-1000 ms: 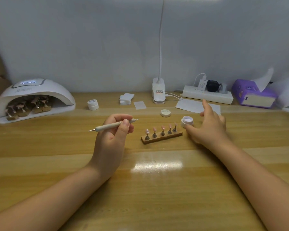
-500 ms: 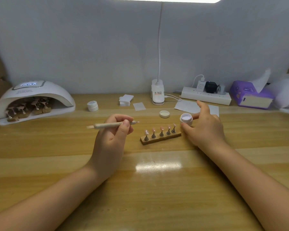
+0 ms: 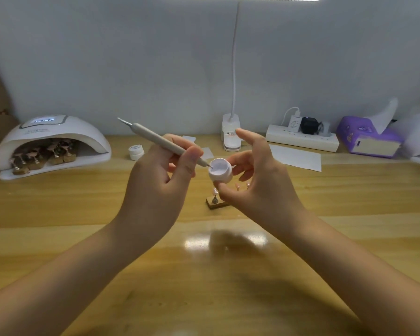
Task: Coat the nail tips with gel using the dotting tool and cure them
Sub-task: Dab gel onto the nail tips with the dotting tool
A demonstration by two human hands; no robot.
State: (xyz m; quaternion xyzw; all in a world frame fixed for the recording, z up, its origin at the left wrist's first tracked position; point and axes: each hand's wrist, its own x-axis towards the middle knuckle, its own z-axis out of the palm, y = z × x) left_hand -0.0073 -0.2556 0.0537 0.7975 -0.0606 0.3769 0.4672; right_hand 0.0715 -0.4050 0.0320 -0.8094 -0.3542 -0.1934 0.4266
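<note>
My left hand [image 3: 155, 187] grips a grey dotting tool [image 3: 160, 140] like a pen, its metal tip dipped into the open white gel jar [image 3: 220, 170]. My right hand [image 3: 257, 180] holds that jar up above the table between thumb and fingers, index finger raised. Below and behind my right hand stands the wooden nail-tip holder [image 3: 215, 203]; only its left end and a few pink tips [image 3: 238, 187] show. At the far left the white curing lamp [image 3: 51, 141] stands lit, with other holders of nail tips [image 3: 41, 154] inside.
A second closed white jar [image 3: 135, 152] sits left of centre at the back. A desk lamp base [image 3: 231, 135], a power strip [image 3: 302, 140], white paper [image 3: 296, 157], a purple tissue box [image 3: 369, 137] and small white pads [image 3: 206, 152] line the back of the wooden table [image 3: 204, 275].
My right hand has lifted the gel jar off the table to in front of me. My left hand has risen and turned the dotting tool so its tip points into the jar.
</note>
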